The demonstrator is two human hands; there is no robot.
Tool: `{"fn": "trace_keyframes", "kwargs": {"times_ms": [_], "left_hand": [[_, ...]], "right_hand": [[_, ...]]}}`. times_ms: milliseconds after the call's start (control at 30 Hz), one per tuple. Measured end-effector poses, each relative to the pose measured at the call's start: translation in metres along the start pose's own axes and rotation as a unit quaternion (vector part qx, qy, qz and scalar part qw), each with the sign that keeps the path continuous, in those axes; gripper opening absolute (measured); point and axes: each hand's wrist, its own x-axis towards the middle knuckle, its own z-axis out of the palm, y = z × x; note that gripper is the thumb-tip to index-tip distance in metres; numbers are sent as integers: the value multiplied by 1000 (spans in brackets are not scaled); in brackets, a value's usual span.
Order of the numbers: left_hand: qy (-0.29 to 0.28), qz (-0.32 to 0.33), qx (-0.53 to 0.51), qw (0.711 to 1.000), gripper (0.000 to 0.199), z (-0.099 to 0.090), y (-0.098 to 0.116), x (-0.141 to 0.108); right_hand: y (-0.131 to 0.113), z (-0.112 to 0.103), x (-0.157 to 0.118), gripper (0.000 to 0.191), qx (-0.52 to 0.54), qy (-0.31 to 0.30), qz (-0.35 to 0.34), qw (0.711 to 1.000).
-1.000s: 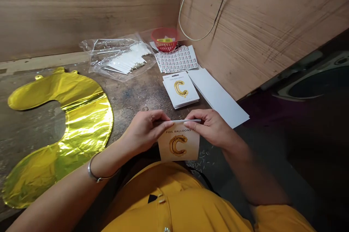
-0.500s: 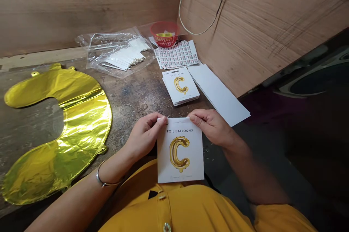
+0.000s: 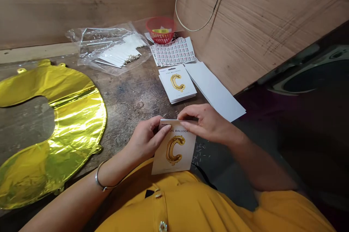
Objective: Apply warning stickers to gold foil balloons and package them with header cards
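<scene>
A white card [image 3: 173, 152] printed "FOIL BALLOONS" with a gold letter C hangs tilted in front of my yellow shirt. My left hand [image 3: 148, 135] pinches its top left corner, thumb on the printed face. At the top right edge, my right hand [image 3: 204, 123] grips the card between thumb and curled fingers. Beyond the hands lies a small stack of similar cards [image 3: 178, 85]. A large shiny gold foil balloon [image 3: 79, 116], flat and C-shaped, covers the left of the table.
Behind are a clear plastic bag [image 3: 89, 48] with white sticks [image 3: 117, 53], a red basket [image 3: 160, 36] holding something yellow, and printed sticker sheets [image 3: 174, 52]. Long blank white sheets [image 3: 215, 90] lie at the table's right edge. A cable [image 3: 177, 10] hangs along the wooden wall.
The card has tilted and risen slightly. My right hand has shifted left along its top edge, and its fingers are more curled. The whole view has moved a little.
</scene>
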Motion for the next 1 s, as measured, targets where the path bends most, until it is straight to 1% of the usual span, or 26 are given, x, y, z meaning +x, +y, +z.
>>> {"fn": "trace_keyframes", "kwargs": {"times_ms": [100, 133, 167, 200, 233, 267, 300, 333, 367, 400, 467, 567, 633, 700, 800, 900, 967, 1000], "left_hand": [[6, 38, 30, 999, 21, 4, 1, -1], [3, 52, 42, 998, 21, 5, 1, -1], [-1, 62, 53, 997, 21, 6, 0, -1], [-6, 69, 61, 996, 21, 7, 0, -2], [-10, 71, 64, 995, 21, 7, 0, -2], [-13, 70, 64, 995, 21, 7, 0, -2], [-17, 67, 60, 996, 21, 7, 1, -1], [-22, 64, 54, 996, 21, 7, 2, -1], [-29, 62, 49, 996, 21, 7, 3, -1], [-35, 62, 45, 996, 21, 6, 4, 0], [-42, 60, 38, 997, 22, 6, 6, 0], [-51, 52, 36, 997, 24, 7, 6, 1], [-57, 47, 42, 996, 25, 7, 5, 2], [-57, 50, 50, 996, 25, 8, 4, 2], [-56, 80, 67, 993, 23, 8, 4, 4], [-51, 114, 81, 989, 22, 9, 4, 4], [-68, 133, 79, 986, 22, 8, 5, 5], [-78, 137, 74, 985, 22, 8, 5, 5]], "right_hand": [[-11, 4, -3, 12, -131, 10, -8, 991], [-13, 3, -4, 13, -153, 4, -1, 988], [-13, 1, -4, 14, -146, -17, 9, 989], [-10, -2, -3, 13, -103, -52, 23, 993], [-6, -6, -1, 10, -28, -92, 37, 995], [0, -10, 1, 6, 61, -133, 53, 988], [7, -14, 4, 4, 148, -168, 67, 972], [14, -18, 6, 9, 219, -190, 80, 954], [22, -20, 8, 15, 268, -200, 90, 938], [28, -21, 10, 19, 296, -205, 99, 928], [38, -20, 11, 20, 318, -215, 112, 916], [41, -17, 11, 24, 333, -234, 129, 904], [38, -16, 10, 22, 322, -232, 131, 908], [34, -18, 9, 16, 296, -222, 130, 920], [30, -19, 6, 12, 269, -202, 135, 932], [32, -17, 5, 11, 254, -151, 145, 944], [35, -15, 5, 11, 237, -115, 144, 954], [37, -16, 6, 12, 222, -112, 137, 959]]}}
